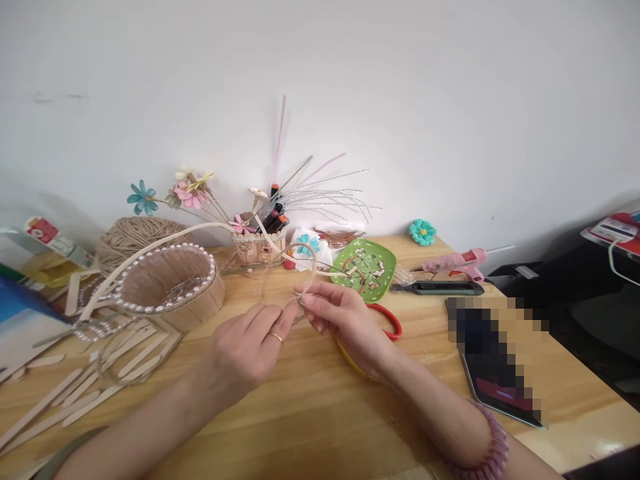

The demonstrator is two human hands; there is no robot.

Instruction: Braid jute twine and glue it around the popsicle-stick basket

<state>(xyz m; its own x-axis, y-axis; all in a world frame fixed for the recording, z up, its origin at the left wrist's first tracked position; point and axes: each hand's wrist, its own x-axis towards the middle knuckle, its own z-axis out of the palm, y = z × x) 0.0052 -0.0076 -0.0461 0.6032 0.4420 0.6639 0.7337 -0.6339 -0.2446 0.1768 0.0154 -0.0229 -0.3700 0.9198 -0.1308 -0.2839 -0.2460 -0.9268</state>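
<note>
My left hand (253,340), with a gold ring on one finger, is closed at the middle of the table. Its fingertips pinch a thin tan cord (315,261) that rises in a loop above both hands. Close beside it, my right hand (337,317) pinches the same cord between thumb and forefinger; the fingertips of both hands nearly meet. What exactly lies between the fingers is partly hidden. Under my right wrist are scissors with red and yellow handles (393,321), mostly covered by the hand.
Left stand a pearl-rimmed wooden basket (200,303), a twine ball (135,237) and scattered craft sticks (83,393). Behind are a stick pot of markers (257,248) and a green dish (385,257). Right lie a utility knife (445,287), pink glue gun (455,259) and phone (493,380).
</note>
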